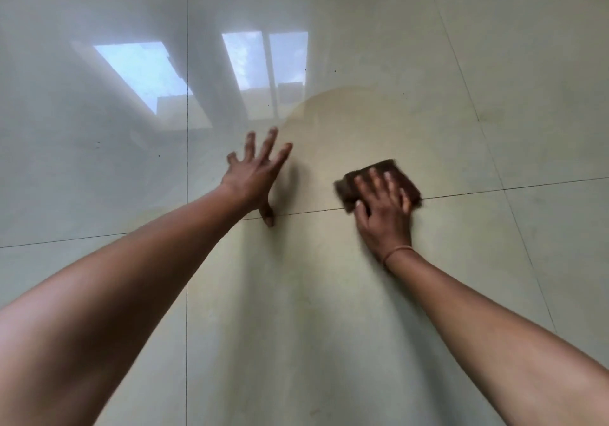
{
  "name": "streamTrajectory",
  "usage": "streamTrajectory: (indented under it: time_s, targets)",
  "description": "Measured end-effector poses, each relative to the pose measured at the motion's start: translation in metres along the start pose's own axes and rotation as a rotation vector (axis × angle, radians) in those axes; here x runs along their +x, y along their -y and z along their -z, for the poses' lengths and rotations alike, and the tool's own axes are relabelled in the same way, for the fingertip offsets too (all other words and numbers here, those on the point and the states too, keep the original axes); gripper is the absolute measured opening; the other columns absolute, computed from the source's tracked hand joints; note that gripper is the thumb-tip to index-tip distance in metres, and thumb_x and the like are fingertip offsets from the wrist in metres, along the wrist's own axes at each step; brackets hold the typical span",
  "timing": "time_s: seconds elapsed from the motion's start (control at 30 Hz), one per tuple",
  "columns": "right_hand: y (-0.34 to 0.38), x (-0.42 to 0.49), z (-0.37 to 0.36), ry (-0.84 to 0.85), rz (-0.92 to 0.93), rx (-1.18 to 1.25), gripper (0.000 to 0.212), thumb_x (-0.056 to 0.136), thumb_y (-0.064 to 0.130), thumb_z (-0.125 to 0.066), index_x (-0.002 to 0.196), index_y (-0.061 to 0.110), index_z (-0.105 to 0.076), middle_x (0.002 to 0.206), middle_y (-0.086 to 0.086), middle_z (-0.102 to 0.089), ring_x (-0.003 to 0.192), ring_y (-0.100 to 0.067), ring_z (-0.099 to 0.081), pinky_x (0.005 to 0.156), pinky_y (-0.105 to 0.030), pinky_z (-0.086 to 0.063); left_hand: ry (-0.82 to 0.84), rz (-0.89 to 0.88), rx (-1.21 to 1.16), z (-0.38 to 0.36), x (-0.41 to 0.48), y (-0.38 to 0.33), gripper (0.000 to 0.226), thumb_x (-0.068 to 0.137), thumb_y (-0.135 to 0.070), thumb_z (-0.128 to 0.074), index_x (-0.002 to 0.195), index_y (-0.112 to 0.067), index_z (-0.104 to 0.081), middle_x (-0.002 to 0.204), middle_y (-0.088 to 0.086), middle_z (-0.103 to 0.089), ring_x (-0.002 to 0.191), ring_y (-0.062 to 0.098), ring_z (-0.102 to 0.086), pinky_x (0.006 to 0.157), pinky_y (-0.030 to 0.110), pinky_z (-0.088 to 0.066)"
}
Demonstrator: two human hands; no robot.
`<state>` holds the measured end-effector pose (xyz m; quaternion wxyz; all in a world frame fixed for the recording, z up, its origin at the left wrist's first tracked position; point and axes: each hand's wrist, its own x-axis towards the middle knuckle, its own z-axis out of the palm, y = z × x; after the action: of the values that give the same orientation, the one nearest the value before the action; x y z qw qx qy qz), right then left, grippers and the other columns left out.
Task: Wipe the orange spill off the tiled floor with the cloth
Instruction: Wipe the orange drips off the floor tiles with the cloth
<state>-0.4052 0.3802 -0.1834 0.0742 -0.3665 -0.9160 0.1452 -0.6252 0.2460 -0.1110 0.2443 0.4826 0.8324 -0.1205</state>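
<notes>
Underneath flat right hand [384, 214] fingers [375, 180], brown cloth [400, 176] on tile.

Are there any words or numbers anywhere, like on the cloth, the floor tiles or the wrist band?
None: there is no writing to read.
The brown cloth under the right hand is plain and motion-blurred.
The tiled floor shows only grout lines, dark specks and window reflections.
The thin wrist band bears no visible mark.
</notes>
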Motion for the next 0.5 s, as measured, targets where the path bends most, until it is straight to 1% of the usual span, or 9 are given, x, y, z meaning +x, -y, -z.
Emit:
streamTrajectory:
  time_s: [0.03, 0.07, 0.17, 0.2, 0.23, 0.33, 0.37, 0.4, 0.5]
  targets:
    - [0.011, -0.001, -0.001, -0.010, -0.130, 0.010, 0.055, 0.085, 0.039, -0.039, 0.139, 0.029, -0.046, 0.152, -0.003, -0.034, 0.142, -0.027, -0.026, 0.109, -0.053, -0.023, -0.011, -0.090, 0.094, 0.004, 0.003, -0.005, 0.160, 0.037, -0.046, -0.095, 0.153, -0.028, 0.014, 0.157, 0.005, 0.031, 0.145, 0.042, 0.016, 0.106, 0.067, -0.025]
    - [0.020, -0.006, -0.002, -0.011, -0.085, -0.004, 0.055, 0.085, 0.039, -0.039, 0.139, 0.029, -0.046, 0.153, -0.004, -0.033, 0.142, -0.028, -0.025, 0.108, -0.053, -0.022, 0.003, -0.158, 0.176, 0.007, 0.006, -0.012, 0.162, 0.036, -0.046, -0.095, 0.153, -0.028, 0.015, 0.157, 0.005, 0.030, 0.146, 0.042, 0.014, 0.106, 0.066, -0.027]
    - [0.002, -0.030, -0.003, 0.149, 0.667, -0.152, 0.053, 0.087, 0.039, -0.042, 0.139, 0.029, -0.046, 0.151, -0.004, -0.037, 0.140, -0.028, -0.031, 0.107, -0.048, -0.027, 0.108, -0.272, 0.319, 0.014, 0.017, -0.029, 0.163, 0.034, -0.043, -0.097, 0.153, -0.028, 0.014, 0.159, 0.005, 0.026, 0.147, 0.039, 0.005, 0.099, 0.059, -0.042]
    - [-0.016, -0.023, 0.002, 0.147, 0.759, -0.168, 0.053, 0.087, 0.039, -0.042, 0.139, 0.029, -0.045, 0.150, -0.004, -0.039, 0.139, -0.027, -0.033, 0.106, -0.047, -0.029, 0.131, -0.294, 0.330, 0.015, 0.020, -0.032, 0.163, 0.032, -0.042, -0.097, 0.153, -0.028, 0.012, 0.160, 0.005, 0.023, 0.146, 0.038, 0.000, 0.094, 0.056, -0.048]
    - [-0.028, -0.013, 0.005, 0.130, 0.673, -0.160, 0.053, 0.087, 0.039, -0.041, 0.139, 0.029, -0.045, 0.150, -0.004, -0.039, 0.139, -0.027, -0.033, 0.105, -0.049, -0.030, 0.147, -0.304, 0.336, 0.015, 0.022, -0.034, 0.164, 0.032, -0.040, -0.098, 0.153, -0.028, 0.011, 0.160, 0.005, 0.021, 0.145, 0.037, -0.003, 0.089, 0.053, -0.051]
    - [-0.023, 0.011, 0.010, 0.018, -0.137, -0.018, 0.056, 0.087, 0.040, -0.037, 0.141, 0.030, -0.042, 0.155, -0.002, -0.030, 0.144, -0.026, -0.021, 0.110, -0.054, -0.020, 0.182, -0.288, 0.300, 0.014, 0.025, -0.038, 0.161, 0.036, -0.041, -0.097, 0.154, -0.027, 0.011, 0.160, 0.004, 0.019, 0.145, 0.037, 0.000, 0.091, 0.055, -0.050]
    - [-0.010, 0.012, 0.009, 0.029, -0.208, -0.031, 0.057, 0.087, 0.040, -0.037, 0.142, 0.030, -0.041, 0.156, -0.003, -0.027, 0.144, -0.027, -0.017, 0.110, -0.054, -0.016, 0.186, -0.269, 0.250, 0.013, 0.025, -0.040, 0.159, 0.037, -0.045, -0.096, 0.154, -0.028, 0.011, 0.161, 0.003, 0.018, 0.146, 0.038, 0.002, 0.096, 0.058, -0.046]
    - [0.002, 0.009, 0.007, 0.050, -0.115, -0.051, 0.057, 0.087, 0.041, -0.038, 0.143, 0.029, -0.040, 0.156, -0.004, -0.027, 0.144, -0.028, -0.017, 0.110, -0.054, -0.016, 0.190, -0.248, 0.186, 0.011, 0.025, -0.042, 0.157, 0.037, -0.048, -0.095, 0.154, -0.029, 0.009, 0.161, 0.002, 0.016, 0.146, 0.038, 0.003, 0.099, 0.062, -0.042]
    - [-0.013, -0.004, 0.008, 0.168, 0.493, -0.170, 0.056, 0.086, 0.042, -0.037, 0.140, 0.028, -0.045, 0.151, -0.005, -0.036, 0.140, -0.028, -0.030, 0.104, -0.051, -0.028, 0.188, -0.204, 0.088, 0.004, 0.026, -0.049, 0.155, 0.039, -0.054, -0.093, 0.155, -0.028, 0.007, 0.161, -0.001, 0.016, 0.146, 0.039, 0.006, 0.101, 0.068, -0.035]
